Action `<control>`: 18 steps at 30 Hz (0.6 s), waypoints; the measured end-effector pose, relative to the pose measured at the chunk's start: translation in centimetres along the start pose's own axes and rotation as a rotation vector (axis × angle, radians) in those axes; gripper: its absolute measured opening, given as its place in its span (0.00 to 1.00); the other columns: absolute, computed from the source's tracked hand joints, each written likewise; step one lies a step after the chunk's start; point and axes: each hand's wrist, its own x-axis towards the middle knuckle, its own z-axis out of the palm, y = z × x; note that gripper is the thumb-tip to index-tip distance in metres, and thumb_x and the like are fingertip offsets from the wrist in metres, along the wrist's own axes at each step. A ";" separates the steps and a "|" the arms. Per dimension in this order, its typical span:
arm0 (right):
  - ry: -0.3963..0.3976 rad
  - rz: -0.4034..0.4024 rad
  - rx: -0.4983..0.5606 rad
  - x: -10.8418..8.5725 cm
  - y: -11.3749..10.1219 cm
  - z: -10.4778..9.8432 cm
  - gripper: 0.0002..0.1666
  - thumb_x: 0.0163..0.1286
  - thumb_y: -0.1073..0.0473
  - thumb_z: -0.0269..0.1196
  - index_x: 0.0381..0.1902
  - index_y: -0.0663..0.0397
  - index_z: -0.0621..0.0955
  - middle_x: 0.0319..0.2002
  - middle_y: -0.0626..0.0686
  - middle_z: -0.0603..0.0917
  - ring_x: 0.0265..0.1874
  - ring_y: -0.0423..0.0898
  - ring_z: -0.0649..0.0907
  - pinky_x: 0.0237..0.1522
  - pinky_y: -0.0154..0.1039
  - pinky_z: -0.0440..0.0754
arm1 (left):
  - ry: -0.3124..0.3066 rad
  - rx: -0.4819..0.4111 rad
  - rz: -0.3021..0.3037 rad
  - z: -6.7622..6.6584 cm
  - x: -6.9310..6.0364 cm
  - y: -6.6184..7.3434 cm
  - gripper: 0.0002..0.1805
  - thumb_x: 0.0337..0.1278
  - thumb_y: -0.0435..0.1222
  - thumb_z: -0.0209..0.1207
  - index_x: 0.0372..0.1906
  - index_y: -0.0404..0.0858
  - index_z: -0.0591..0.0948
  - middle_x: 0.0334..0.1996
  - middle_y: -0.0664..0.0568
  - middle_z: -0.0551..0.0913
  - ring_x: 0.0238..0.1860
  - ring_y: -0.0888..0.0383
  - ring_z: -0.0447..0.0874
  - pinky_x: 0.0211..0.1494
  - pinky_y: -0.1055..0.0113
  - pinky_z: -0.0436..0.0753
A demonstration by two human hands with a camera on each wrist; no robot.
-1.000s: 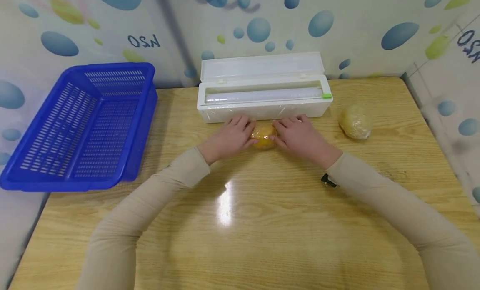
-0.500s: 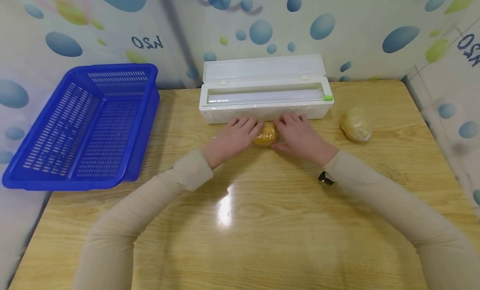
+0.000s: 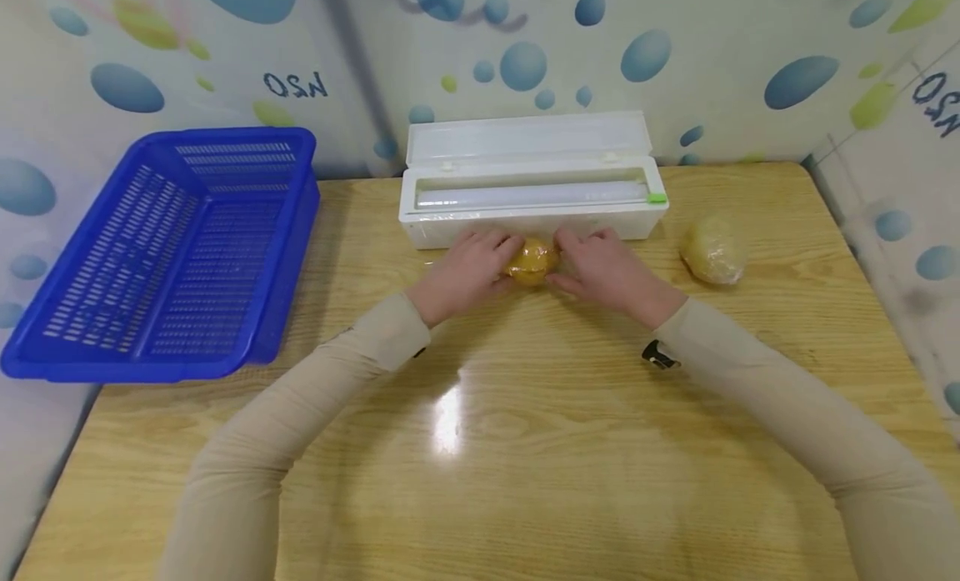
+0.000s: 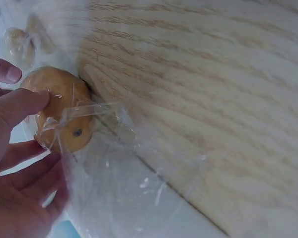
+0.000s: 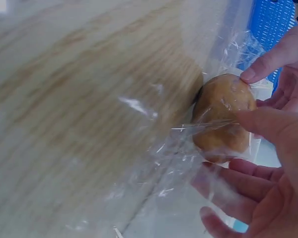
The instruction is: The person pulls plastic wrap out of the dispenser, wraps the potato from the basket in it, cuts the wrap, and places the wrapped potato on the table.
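In the head view an orange-brown round fruit (image 3: 532, 262) sits on the table just in front of a white cling film box (image 3: 528, 228). My left hand (image 3: 471, 268) holds its left side, and my right hand (image 3: 609, 268) its right side. In the left wrist view the fruit (image 4: 77, 116) shows a small dark stem spot, with my thumb on it and fingers around its side. Clear cling film (image 4: 114, 183) lies over the fruit and spreads loosely beside it. The right wrist view shows my thumb and fingers on the film-covered fruit (image 5: 221, 104).
The box lid (image 3: 528, 139) stands up, and a film roll (image 3: 532, 194) lies inside. A pale yellow fruit (image 3: 714, 249) wrapped in film stands to the right. A blue plastic basket (image 3: 288, 256) is on the left. A patterned wall (image 3: 480, 31) rises behind the table.
Both hands have shifted slightly while keeping to the fruit's sides, and the fruit has turned and moved a little toward the box. The basket, box and wrapped fruit stay in place.
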 end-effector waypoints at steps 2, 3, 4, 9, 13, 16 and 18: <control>0.001 0.007 0.045 -0.1 0.1 0.2 0.19 0.66 0.55 0.65 0.43 0.62 0.70 0.17 0.52 0.75 0.16 0.50 0.76 0.35 0.53 0.77 | -0.004 -0.068 -0.009 0.0 0.1 -0.2 0.27 0.56 0.37 0.67 0.57 0.29 0.73 0.50 0.39 0.76 0.52 0.46 0.74 0.58 0.56 0.72; -0.001 0.015 0.070 -0.2 0.2 0.3 0.18 0.67 0.57 0.64 0.44 0.62 0.70 0.18 0.53 0.76 0.16 0.50 0.76 0.33 0.51 0.77 | -0.012 -0.106 -0.012 0.0 0.1 -0.3 0.28 0.56 0.36 0.67 0.58 0.29 0.72 0.50 0.39 0.75 0.52 0.46 0.74 0.57 0.57 0.73; -0.007 0.029 0.104 -0.2 0.3 0.4 0.16 0.68 0.58 0.62 0.44 0.62 0.70 0.20 0.54 0.77 0.17 0.50 0.76 0.30 0.50 0.77 | -0.022 -0.141 -0.020 -0.1 0.1 -0.4 0.29 0.56 0.35 0.67 0.59 0.28 0.71 0.52 0.38 0.74 0.52 0.46 0.74 0.57 0.58 0.74; -0.021 0.097 0.276 -0.1 0.7 0.7 0.09 0.73 0.61 0.54 0.45 0.62 0.71 0.28 0.55 0.79 0.22 0.49 0.77 0.27 0.46 0.77 | -0.096 -0.254 -0.082 -0.4 0.5 -0.9 0.32 0.55 0.32 0.67 0.62 0.27 0.68 0.58 0.37 0.71 0.58 0.46 0.71 0.62 0.59 0.70; 0.001 0.134 0.380 0.6 1.1 0.9 0.06 0.75 0.62 0.52 0.43 0.61 0.73 0.33 0.57 0.81 0.34 0.53 0.82 0.37 0.47 0.80 | -0.126 -0.291 -0.126 -0.4 0.7 -1.3 0.32 0.53 0.31 0.68 0.62 0.27 0.69 0.58 0.37 0.71 0.59 0.45 0.70 0.63 0.59 0.69; 0.025 0.136 0.405 0.9 1.3 1.0 0.05 0.73 0.64 0.55 0.40 0.63 0.75 0.36 0.60 0.82 0.42 0.56 0.83 0.44 0.49 0.80 | -0.134 -0.304 -0.125 -0.4 0.8 -1.6 0.32 0.52 0.31 0.68 0.62 0.28 0.68 0.58 0.37 0.71 0.59 0.45 0.70 0.63 0.59 0.69; 0.037 0.132 0.400 1.0 1.5 1.0 0.05 0.72 0.65 0.56 0.39 0.63 0.76 0.36 0.60 0.83 0.42 0.57 0.83 0.44 0.50 0.80 | -0.130 -0.306 -0.106 -0.4 0.8 -1.8 0.32 0.52 0.31 0.68 0.61 0.28 0.68 0.58 0.37 0.71 0.58 0.45 0.70 0.63 0.58 0.68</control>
